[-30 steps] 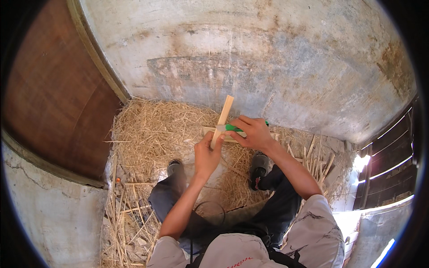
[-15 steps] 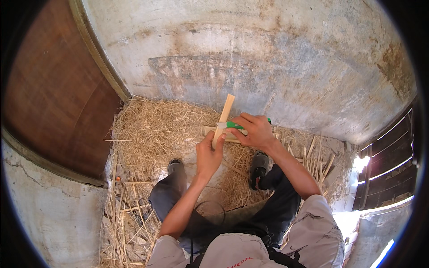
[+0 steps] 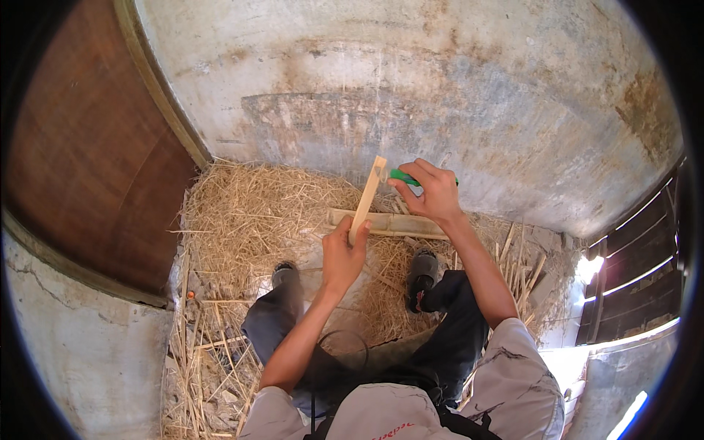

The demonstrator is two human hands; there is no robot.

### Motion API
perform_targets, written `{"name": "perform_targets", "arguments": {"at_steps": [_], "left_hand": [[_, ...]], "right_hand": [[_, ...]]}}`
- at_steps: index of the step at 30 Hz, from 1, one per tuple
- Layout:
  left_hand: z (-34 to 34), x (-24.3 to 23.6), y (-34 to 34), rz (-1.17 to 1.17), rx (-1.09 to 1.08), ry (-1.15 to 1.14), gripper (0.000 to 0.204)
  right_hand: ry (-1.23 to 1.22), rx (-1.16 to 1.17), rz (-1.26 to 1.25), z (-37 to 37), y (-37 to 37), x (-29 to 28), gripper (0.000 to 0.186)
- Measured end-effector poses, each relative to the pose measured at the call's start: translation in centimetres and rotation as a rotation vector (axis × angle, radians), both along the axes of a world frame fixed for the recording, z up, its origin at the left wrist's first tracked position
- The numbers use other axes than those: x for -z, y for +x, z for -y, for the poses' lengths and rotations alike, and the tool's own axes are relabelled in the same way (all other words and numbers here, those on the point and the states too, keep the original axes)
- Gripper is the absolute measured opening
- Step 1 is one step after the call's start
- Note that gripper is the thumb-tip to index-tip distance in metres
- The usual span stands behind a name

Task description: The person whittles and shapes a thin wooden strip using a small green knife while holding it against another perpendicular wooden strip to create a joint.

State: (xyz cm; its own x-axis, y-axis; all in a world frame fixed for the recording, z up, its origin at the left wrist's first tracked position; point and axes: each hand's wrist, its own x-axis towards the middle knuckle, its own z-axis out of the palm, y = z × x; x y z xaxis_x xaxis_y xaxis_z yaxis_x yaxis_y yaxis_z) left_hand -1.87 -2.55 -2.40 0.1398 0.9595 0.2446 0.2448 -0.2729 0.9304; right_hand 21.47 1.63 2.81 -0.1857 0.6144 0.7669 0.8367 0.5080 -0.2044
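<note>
My left hand (image 3: 344, 257) is closed round the lower end of a flat, pale bamboo strip (image 3: 367, 199), which points up and away, slightly tilted to the right. In my right hand (image 3: 434, 192) is a green-handled knife (image 3: 402, 176), gripped by its handle. Its blade, blurred by motion, lies at the strip's far end, where a thin shaving seems to curl; whether it touches the strip I cannot tell. Beyond my hands a split bamboo length (image 3: 408, 225) lies crosswise on the straw, partly behind the strip.
Straw shavings (image 3: 249, 209) cover the floor up to a stained concrete wall (image 3: 440, 95). A brown door panel (image 3: 95, 147) stands at the left. Loose bamboo sticks (image 3: 202, 367) lie at lower left, and more sticks (image 3: 524, 275) at right. My shoes (image 3: 422, 275) rest on the floor below.
My right hand has moved the knife up along the strip, from near the left hand to the far end. The left hand has stayed nearly still, and the crosswise bamboo is less covered.
</note>
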Motion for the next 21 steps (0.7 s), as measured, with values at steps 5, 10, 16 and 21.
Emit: {"name": "perform_targets", "arguments": {"at_steps": [5, 10, 16, 21], "left_hand": [[0.0, 0.3, 0.2, 0.033, 0.008, -0.018, 0.028], [0.0, 0.6, 0.4, 0.024, 0.034, 0.025, 0.026], [0.3, 1.2, 0.1, 0.024, 0.057, 0.032, 0.035], [-1.8, 2.8, -0.2, 0.151, 0.13, -0.111, 0.043]], "right_hand": [[0.012, 0.027, -0.02, -0.4, 0.5, -0.1, 0.022], [0.057, 0.086, -0.179, -2.6, 3.3, 1.9, 0.03], [-0.255, 0.417, -0.486, -1.9, 10.5, -0.7, 0.044], [-0.606, -0.071, -0.759, -2.5, 4.8, 3.3, 0.034]]}}
